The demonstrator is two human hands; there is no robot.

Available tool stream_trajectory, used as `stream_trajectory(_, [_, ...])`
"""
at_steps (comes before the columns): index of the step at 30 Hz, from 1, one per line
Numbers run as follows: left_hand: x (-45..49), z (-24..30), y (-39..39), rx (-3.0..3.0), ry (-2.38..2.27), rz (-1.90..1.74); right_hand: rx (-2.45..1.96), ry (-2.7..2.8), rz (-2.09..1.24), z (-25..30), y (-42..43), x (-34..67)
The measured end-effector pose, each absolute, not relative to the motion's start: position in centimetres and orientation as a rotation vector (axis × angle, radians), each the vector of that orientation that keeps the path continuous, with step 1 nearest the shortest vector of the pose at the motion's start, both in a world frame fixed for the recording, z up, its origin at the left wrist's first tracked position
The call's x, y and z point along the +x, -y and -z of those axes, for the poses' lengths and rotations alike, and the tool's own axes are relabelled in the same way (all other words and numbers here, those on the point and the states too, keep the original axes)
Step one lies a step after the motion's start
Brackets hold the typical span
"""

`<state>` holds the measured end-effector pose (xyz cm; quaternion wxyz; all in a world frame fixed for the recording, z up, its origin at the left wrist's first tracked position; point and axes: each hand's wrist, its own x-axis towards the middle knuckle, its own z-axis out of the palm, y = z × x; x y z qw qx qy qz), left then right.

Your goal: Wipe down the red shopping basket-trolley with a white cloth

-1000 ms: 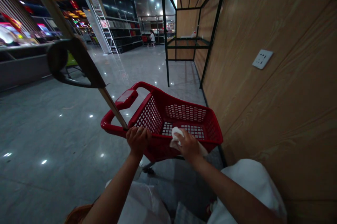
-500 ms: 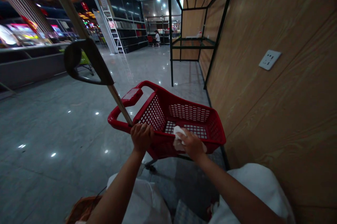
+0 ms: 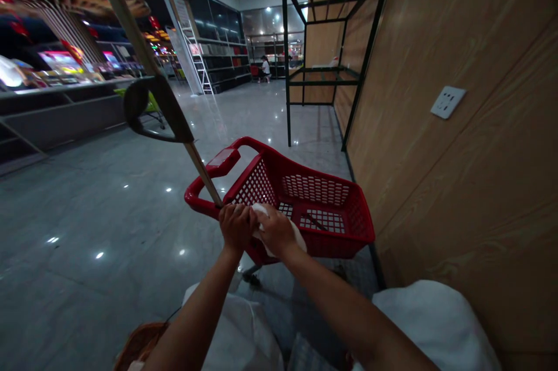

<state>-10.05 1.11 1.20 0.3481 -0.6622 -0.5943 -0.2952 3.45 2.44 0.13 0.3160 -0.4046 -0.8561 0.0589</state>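
A red plastic shopping cart (image 3: 322, 208) with a mesh basket stands on the floor in front of me, close to the wooden wall. My left hand (image 3: 235, 227) is closed round the near rim of the basket, beside a thin pole (image 3: 143, 57) that slants up to the left. My right hand (image 3: 275, 232) presses a white cloth (image 3: 261, 209) against the same rim, right next to the left hand. The cloth is bunched under the fingers.
A wood-panelled wall (image 3: 457, 173) with a white socket (image 3: 447, 102) runs along the right. A black metal shelf frame (image 3: 322, 68) stands ahead. Glossy grey floor (image 3: 87, 202) spreads left; a ladder (image 3: 196, 63) and a distant seated person (image 3: 264, 66) are far back.
My right hand slid the white cloth leftwards along the cart rim until it met the left hand. The view shifted slightly.
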Motion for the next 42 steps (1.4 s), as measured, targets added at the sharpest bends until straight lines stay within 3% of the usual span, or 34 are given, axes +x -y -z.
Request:
stream_trajectory(4, [-10.5, -1.2, -0.8, -1.746, 1.534, 0.697, -1.123, 2.289, -0.078, 1.5, -2.3, 6.5])
stream_trajectory(9, [-10.2, -1.6, -0.8, -1.711, 1.584, 0.788, -1.257, 2.27, 0.122, 6.0, -1.7, 18.6])
stream_trajectory(14, [-2.9, -0.7, -0.7, -1.972, 1.635, 0.82, -1.335, 2.144, 0.195, 7.9, -0.7, 24.9])
stream_trajectory(17, [3.2, 1.7, -0.9, -2.245, 1.528, 0.735, -1.393, 2.089, 0.203, 7.6, -0.5, 23.3])
stream_trajectory(21, [6.4, 4.5, -2.2, -2.13, 1.614, 0.833, -1.442, 2.091, 0.166, 6.6, -0.8, 20.2])
stream_trajectory(33, [1.3, 4.0, -5.2, -2.114, 1.684, 0.819, -1.369, 2.264, 0.073, 7.3, -4.4, 25.0])
stream_trajectory(42, [-2.4, 3.2, -4.6, -2.06, 1.809, 0.712, -1.3, 2.235, 0.034, 5.9, -4.7, 12.5])
